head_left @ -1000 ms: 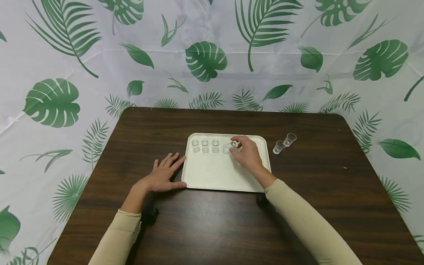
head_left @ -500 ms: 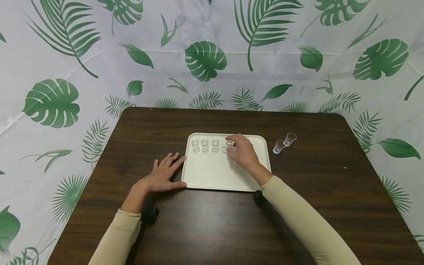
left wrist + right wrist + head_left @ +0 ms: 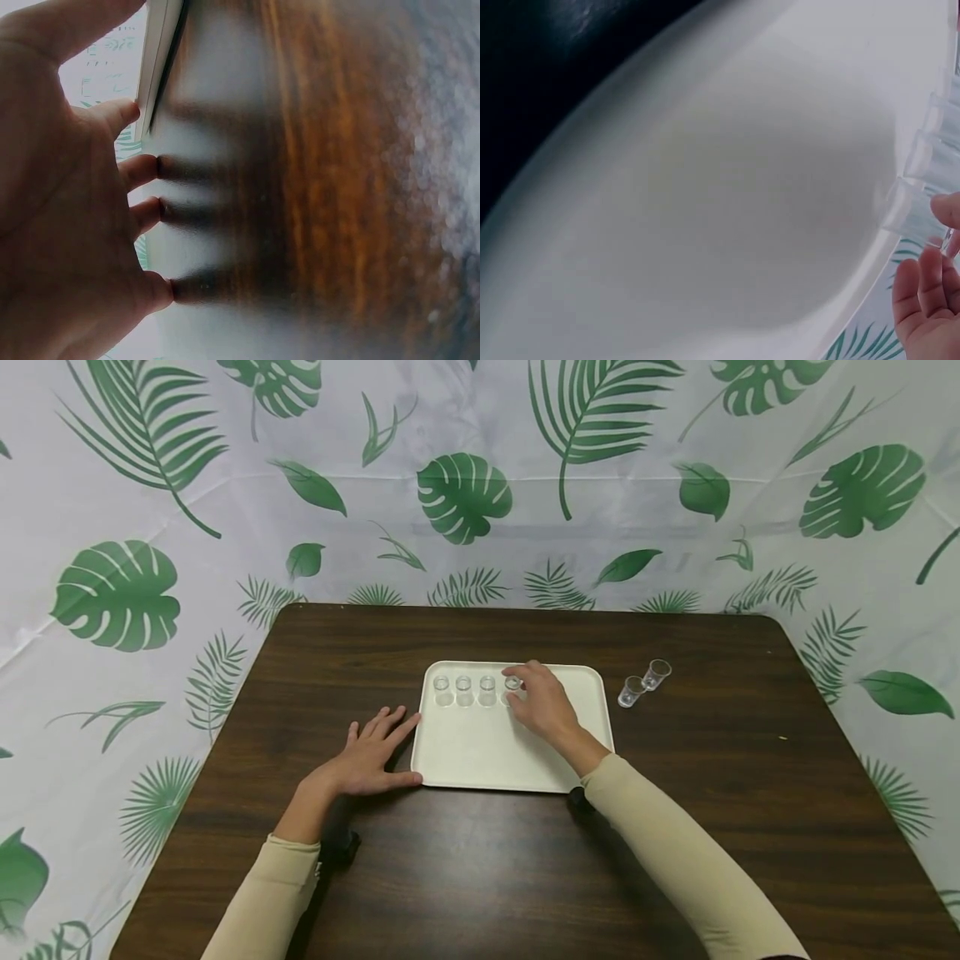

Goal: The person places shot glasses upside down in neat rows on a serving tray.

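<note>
A white tray [image 3: 480,760] lies in the middle of the dark wooden table [image 3: 480,877]. Three small clear cups [image 3: 463,683] stand in a row along the tray's far edge. My right hand [image 3: 519,688] pinches a fourth clear cup [image 3: 513,682] at the right end of that row, just beside the third. In the right wrist view the cup [image 3: 904,211] stands on the tray [image 3: 705,210] with my fingertips [image 3: 922,300] by it. My left hand [image 3: 371,750] lies flat on the table, fingers spread, touching the tray's left edge [image 3: 161,60].
Two more clear cups [image 3: 632,692] [image 3: 656,673] stand on the table to the right of the tray. A leaf-print cloth [image 3: 465,493] hangs behind and to both sides of the table.
My right hand has moved left with the fourth cup, from tilted above the tray to upright at the end of the row. The left hand has not moved.
</note>
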Available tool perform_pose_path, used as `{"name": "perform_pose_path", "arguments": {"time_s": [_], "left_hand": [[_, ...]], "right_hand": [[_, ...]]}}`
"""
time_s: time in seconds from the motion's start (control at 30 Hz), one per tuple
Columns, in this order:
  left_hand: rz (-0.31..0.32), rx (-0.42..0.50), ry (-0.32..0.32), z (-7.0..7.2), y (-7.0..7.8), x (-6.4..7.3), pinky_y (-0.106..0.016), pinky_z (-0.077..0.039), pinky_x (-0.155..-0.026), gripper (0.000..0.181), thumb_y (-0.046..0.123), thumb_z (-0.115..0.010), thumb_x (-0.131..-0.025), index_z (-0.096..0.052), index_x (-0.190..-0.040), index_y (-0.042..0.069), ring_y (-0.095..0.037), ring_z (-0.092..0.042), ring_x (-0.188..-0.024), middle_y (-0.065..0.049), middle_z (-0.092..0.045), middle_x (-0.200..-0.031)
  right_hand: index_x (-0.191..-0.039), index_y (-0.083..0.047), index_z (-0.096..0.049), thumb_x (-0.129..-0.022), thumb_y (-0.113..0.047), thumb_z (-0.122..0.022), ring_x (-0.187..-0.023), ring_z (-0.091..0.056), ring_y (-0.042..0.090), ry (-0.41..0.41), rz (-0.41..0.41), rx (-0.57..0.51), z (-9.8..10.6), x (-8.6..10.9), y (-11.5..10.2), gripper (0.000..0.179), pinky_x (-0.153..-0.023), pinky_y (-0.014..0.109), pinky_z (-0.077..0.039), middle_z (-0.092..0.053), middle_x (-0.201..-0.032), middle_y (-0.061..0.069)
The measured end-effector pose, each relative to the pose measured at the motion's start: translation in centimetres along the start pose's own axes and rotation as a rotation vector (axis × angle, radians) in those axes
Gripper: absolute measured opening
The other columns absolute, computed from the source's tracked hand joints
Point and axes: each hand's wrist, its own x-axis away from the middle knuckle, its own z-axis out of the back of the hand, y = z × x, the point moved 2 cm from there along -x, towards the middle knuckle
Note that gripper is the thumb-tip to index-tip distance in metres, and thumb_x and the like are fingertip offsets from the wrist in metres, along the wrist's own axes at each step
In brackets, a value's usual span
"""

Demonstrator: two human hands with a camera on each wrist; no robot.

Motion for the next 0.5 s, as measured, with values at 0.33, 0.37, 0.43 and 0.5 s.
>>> {"name": "perform_pose_path", "arguments": {"time_s": [0.33,0.37,0.43,0.5], "left_hand": [[0.002,0.006,0.004,0.07,0.12,0.1,-0.073,0.001,-0.105,0.097,0.061,-0.065,-0.086,-0.019,-0.159,0.019,-0.041,-0.003,-0.148,-0.016,-0.012,-0.162],[0.001,0.007,0.005,0.09,0.13,0.11,-0.073,0.001,-0.105,0.096,0.061,-0.065,-0.086,-0.019,-0.159,0.018,-0.041,-0.003,-0.148,-0.016,-0.012,-0.162],[0.0,0.004,0.005,0.12,0.16,0.13,-0.073,0.001,-0.105,0.096,0.061,-0.065,-0.086,-0.019,-0.159,0.018,-0.041,-0.003,-0.148,-0.017,-0.012,-0.162],[-0.003,0.006,0.006,0.16,0.19,0.14,-0.073,0.001,-0.105,0.096,0.061,-0.065,-0.086,-0.019,-0.159,0.018,-0.041,-0.003,-0.148,-0.017,-0.013,-0.162]], "right_hand": [[-0.131,-0.009,-0.062,-0.087,-0.016,-0.071,-0.09,-0.057,0.021,-0.008,-0.027,-0.001,0.1,0.18,0.03,0.046,-0.077,0.037,-0.047,-0.06,-0.109,0.006],[-0.132,-0.009,-0.062,-0.087,-0.017,-0.071,-0.092,-0.058,0.021,-0.005,-0.028,-0.005,0.16,0.26,0.05,0.046,-0.077,0.037,-0.047,-0.06,-0.111,0.006],[-0.132,-0.009,-0.061,-0.087,-0.019,-0.072,-0.095,-0.059,0.023,0.002,-0.03,-0.022,0.35,0.47,0.12,0.047,-0.079,0.038,-0.047,-0.06,-0.113,0.007],[-0.132,-0.009,-0.061,-0.088,-0.022,-0.073,-0.098,-0.06,0.025,0.012,-0.031,-0.038,0.64,0.7,0.23,0.048,-0.081,0.039,-0.047,-0.06,-0.115,0.007]]}}
